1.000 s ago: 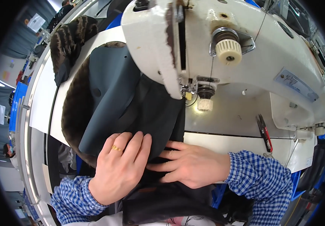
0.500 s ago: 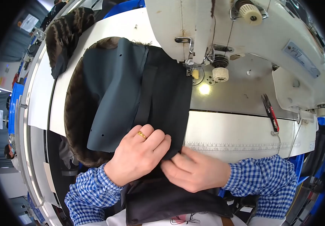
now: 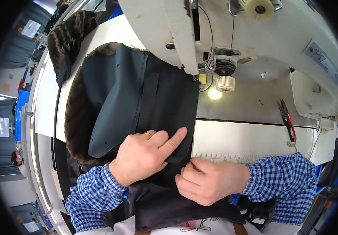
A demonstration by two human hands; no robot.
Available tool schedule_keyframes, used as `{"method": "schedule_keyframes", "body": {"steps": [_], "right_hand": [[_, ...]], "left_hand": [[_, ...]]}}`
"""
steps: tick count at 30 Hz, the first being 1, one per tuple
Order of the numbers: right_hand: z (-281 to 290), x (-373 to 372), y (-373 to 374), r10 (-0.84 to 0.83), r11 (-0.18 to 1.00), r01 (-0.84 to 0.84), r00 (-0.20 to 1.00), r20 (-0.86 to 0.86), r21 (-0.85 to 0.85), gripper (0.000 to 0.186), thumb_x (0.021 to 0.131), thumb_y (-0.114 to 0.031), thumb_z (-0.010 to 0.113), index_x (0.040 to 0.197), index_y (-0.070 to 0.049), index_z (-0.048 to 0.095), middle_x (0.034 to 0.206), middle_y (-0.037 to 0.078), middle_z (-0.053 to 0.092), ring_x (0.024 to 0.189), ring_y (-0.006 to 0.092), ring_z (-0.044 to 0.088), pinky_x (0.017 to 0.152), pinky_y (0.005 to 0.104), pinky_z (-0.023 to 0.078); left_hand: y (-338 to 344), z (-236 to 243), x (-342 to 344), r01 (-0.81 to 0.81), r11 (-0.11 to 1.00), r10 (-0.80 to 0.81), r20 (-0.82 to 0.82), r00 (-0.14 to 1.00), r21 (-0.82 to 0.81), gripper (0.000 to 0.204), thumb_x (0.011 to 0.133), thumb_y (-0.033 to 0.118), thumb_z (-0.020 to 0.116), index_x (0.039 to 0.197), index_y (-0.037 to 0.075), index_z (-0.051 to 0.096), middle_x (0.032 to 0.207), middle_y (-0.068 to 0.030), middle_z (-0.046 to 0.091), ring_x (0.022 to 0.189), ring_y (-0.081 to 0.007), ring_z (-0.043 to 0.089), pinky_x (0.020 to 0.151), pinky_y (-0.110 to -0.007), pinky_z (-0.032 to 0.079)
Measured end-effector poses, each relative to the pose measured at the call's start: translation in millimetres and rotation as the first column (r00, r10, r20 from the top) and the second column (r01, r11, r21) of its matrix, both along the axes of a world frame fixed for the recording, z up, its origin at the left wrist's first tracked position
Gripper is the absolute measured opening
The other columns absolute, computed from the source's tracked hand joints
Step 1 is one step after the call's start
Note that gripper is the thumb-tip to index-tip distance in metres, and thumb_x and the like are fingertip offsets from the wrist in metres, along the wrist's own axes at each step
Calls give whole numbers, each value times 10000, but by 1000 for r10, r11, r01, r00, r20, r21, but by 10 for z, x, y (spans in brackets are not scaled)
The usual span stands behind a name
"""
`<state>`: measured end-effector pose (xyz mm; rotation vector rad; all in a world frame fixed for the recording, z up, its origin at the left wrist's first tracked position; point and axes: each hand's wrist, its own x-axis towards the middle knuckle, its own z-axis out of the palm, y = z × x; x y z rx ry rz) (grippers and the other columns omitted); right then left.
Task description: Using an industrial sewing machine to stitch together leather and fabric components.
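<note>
Garment workshop: industrial sewing machine [image 3: 231, 35], fur-trimmed fabric [image 3: 137, 90], thread snips [image 3: 287, 119].

White sewing table [image 3: 251, 145] carries dark fabric [image 3: 165, 102], red-handled snips [image 3: 287, 119].

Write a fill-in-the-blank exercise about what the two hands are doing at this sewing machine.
1. The left hand wears a ring and presses its ____ finger onto the dark fabric.
2. The right hand pinches the fabric's near ____.
3. The red-handled snips lie to the ____ of the sewing machine needle.

Missing words: index; edge; right
</note>
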<state>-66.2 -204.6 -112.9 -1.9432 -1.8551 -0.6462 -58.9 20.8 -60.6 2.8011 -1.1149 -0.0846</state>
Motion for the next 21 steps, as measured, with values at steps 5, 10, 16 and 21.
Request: {"method": "schedule_keyframes", "body": {"steps": [5,10,16,21], "right_hand": [[21,14,-38,31,1000,-31,999,-24,4,170,765,-226,628,753,-57,633,783,29,550,802,208,580,678,323,501],[24,64,-16,-2,999,5,998,-59,47,207,784,-231,630,846,-40,682,870,53,627,901,238,613,770,357,532],[54,113,-43,-127,990,125,992,-23,-58,282,791,-235,636,961,-20,706,958,82,675,948,263,634,834,369,548],[128,115,-62,-84,985,86,996,23,-147,288,792,-175,627,1011,-9,714,1065,132,700,1009,274,677,907,366,578]], "left_hand": [[-1,109,25,58,998,-60,87,994,19,669,623,86,681,1291,55,671,705,-12,447,552,-170,548,482,-297,490],[-13,21,68,60,998,-57,136,989,-15,724,532,118,720,1253,62,687,848,-29,534,730,-196,579,588,-312,521],[-71,-75,63,-1,985,25,140,990,-172,668,499,134,793,1161,79,727,997,-40,573,922,-230,610,652,-335,542],[68,-13,63,31,992,-25,56,998,-120,603,599,108,763,1191,29,676,914,-58,507,763,-193,631,550,-309,530]]}}
